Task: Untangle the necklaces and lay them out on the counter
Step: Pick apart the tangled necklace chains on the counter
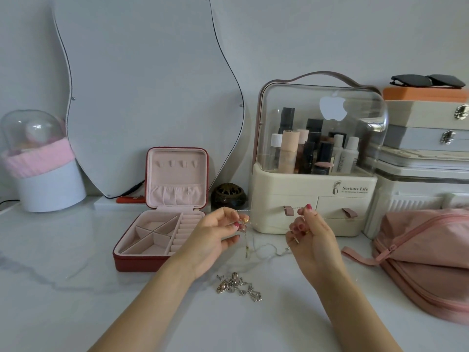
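A thin silver necklace chain (269, 210) is stretched taut in the air between my two hands, above the white marble counter (76, 250). My left hand (215, 237) pinches one end of it, where a small gold pendant (246, 250) dangles down. My right hand (309, 232) pinches the other end between thumb and forefinger. A loose loop of fine chain (266, 252) sags from my hands onto the counter. A tangled heap of silver necklaces (237, 287) with pinkish charms lies on the counter below my hands.
An open red jewellery box (152, 260) with pink lining stands left of my hands. A cream cosmetics organiser (312, 199) sits behind them, a dark round incense burner (228, 195) beside it. A pink zip pouch (426, 255) lies at the right. Stacked boxes, a wavy mirror (142, 97) and a domed ornament (38, 158) line the wall.
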